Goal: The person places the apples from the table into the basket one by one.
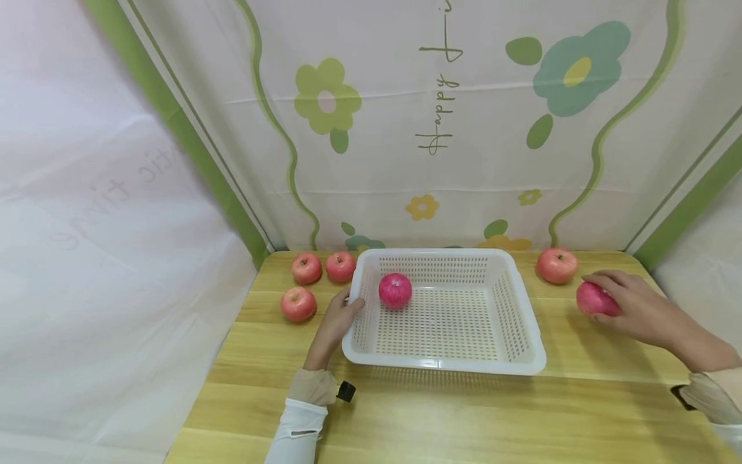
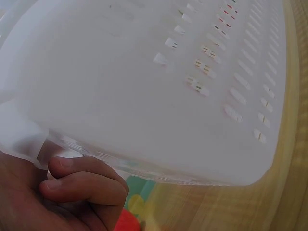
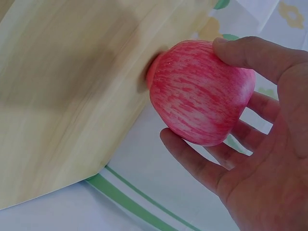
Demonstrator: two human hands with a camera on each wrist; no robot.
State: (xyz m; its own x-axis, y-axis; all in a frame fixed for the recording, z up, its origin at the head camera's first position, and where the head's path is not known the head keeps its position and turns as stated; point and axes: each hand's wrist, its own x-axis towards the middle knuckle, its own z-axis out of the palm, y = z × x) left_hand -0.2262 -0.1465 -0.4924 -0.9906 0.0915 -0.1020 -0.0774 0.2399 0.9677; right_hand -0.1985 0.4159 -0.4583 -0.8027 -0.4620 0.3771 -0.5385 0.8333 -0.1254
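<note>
My left hand grips the left rim of a white plastic basket, thumb over the edge and fingers curled below it in the left wrist view. Inside the basket, toward its left end, lies a deep pink apple. On the right, my right hand holds another pink apple between thumb and fingers. The right wrist view shows that streaked apple close over the wooden table. Just beyond it sits a paler red apple.
Left of the basket, three red apples stand on the wooden table. A white cloth with printed flowers hangs behind the table's back edge, and more cloth hangs at both sides.
</note>
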